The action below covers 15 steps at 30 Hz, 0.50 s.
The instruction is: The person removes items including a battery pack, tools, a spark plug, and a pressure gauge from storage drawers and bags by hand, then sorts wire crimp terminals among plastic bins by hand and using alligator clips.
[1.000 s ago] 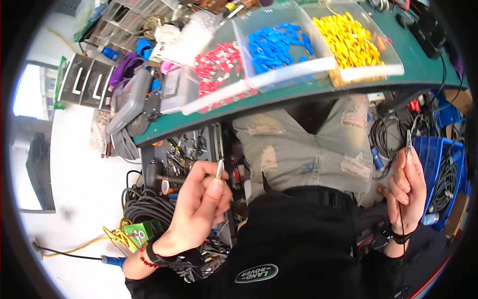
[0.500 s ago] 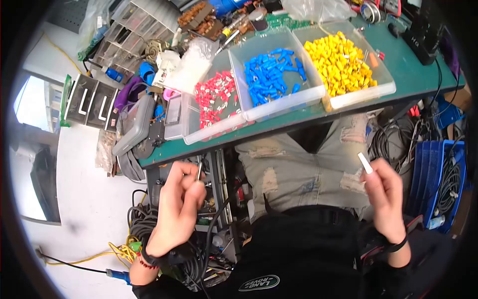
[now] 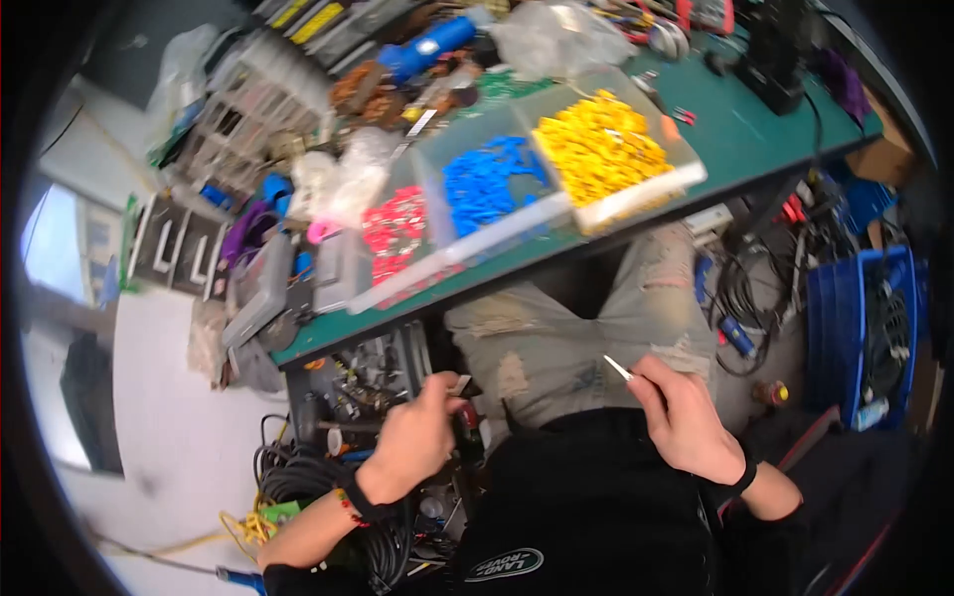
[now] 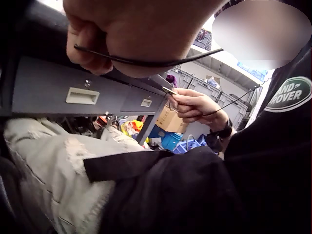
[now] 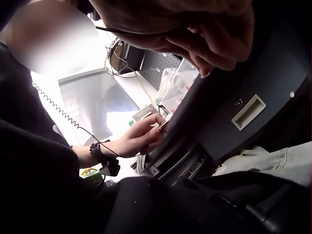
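Note:
My left hand (image 3: 417, 437), low in front of the bench, pinches a small flat pale piece (image 3: 460, 385) between thumb and forefinger. The same piece (image 5: 165, 123) shows in the right wrist view. From this hand a thin black cable (image 4: 146, 62) trails across the left wrist view. My right hand (image 3: 686, 417), held over the lap, pinches a slim pointed white piece (image 3: 616, 367) that points toward the left hand. A gap separates the two hands. Both pieces are small and blurred, and I cannot tell their kind.
Clear bins of red terminals (image 3: 393, 233), blue terminals (image 3: 487, 189) and yellow terminals (image 3: 606, 144) line the green bench (image 3: 735, 129)'s front edge. Below, an open drawer holds tools (image 3: 368, 377). Coiled black cable (image 3: 298, 477) lies at left; a blue crate (image 3: 835, 318) stands at right.
My right hand has come inward from the right with its white piece, turning it to point left. My left hand has turned over, back upward, and ends slightly inward. The head view has shifted.

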Available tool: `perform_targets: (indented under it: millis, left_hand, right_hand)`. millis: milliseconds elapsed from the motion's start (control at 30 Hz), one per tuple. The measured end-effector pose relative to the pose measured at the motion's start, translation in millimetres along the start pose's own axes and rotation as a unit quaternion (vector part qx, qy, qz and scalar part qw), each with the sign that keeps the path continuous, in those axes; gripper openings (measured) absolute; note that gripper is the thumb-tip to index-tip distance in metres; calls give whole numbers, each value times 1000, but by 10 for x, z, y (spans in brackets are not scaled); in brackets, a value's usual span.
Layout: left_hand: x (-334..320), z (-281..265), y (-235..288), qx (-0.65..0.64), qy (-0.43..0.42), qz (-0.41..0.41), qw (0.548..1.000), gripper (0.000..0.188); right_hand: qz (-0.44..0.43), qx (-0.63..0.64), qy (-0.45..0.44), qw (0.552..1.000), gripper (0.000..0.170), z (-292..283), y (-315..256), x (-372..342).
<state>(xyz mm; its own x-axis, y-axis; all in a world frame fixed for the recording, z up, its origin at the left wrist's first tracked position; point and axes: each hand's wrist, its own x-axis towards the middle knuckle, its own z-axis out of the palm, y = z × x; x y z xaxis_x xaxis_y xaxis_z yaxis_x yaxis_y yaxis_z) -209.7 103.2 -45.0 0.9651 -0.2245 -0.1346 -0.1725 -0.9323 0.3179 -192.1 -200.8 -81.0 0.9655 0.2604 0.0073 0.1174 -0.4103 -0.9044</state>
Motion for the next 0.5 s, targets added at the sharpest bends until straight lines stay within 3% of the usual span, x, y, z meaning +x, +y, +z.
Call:
perform_targets:
  millis: [100,267,367,433,500]
  left_hand:
    - [11,-49,-89,24,28,-20,999,42]
    - [-40,70,-272,61,67,-17,996,31]
    - [11,27,-63,61,78,65,993,15]
    - [4,-74,-11,95,26,42,994,27]
    - [19,-114,43,103,34,36,993,23]
  right_hand:
    - [1,61,-5,998,6,-143,-27,-81]
    - [-28,101,-66,992,11,-256,-71,-193]
    - [-73,95,20,993,9,-399,-19,-130]
    - [-52,80,37,995,10,-521,47,-75]
    - [-27,63,16,998,11,-695,23,-109]
